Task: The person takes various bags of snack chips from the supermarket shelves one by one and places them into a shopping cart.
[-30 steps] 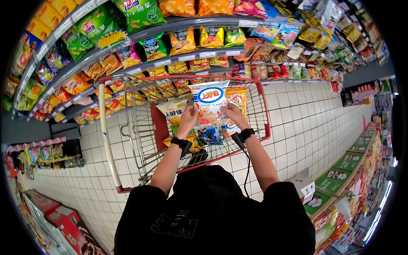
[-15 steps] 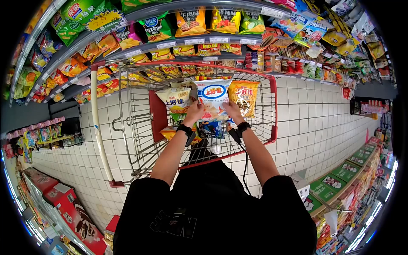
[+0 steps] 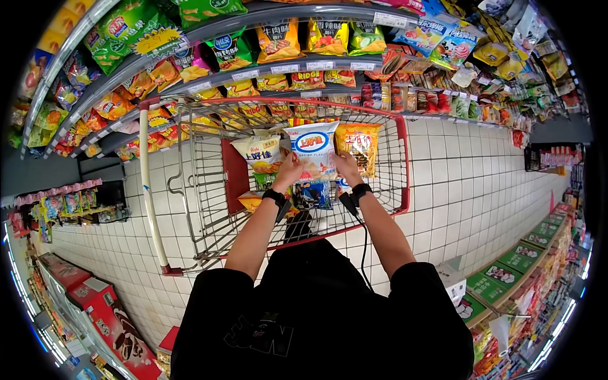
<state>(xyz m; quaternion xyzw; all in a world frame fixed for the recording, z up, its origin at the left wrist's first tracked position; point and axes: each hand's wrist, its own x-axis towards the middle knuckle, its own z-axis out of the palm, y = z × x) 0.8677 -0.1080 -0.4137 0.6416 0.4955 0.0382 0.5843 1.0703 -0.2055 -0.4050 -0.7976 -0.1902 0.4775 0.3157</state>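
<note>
A white and blue bag of shrimp flakes point(image 3: 315, 145) is held upright over the shopping cart point(image 3: 405, 164). My left hand point(image 3: 291, 170) grips its lower left side, fingers closed, and my right hand point(image 3: 346, 166) grips its right side. Just left of it in the cart stands a cream-coloured snack bag point(image 3: 258, 154). An orange snack bag point(image 3: 359, 149) stands to the right, partly behind my right hand. Lower in the cart lie a dark blue snack bag point(image 3: 314, 195) and a yellow-orange bag point(image 3: 252, 201). Each wrist wears a black band.
Shelves of chip bags point(image 3: 278, 39) run along the far side, close behind the cart. The cart's handle point(image 3: 149, 190) is on the left. Red boxes point(image 3: 111, 323) stand at lower left, green cartons point(image 3: 497, 278) at right. A black cable hangs from my right wrist.
The shrimp flakes bag, still between both hands, has shifted slightly left and down in the view. The cart and the other bags in it show only slight shifts.
</note>
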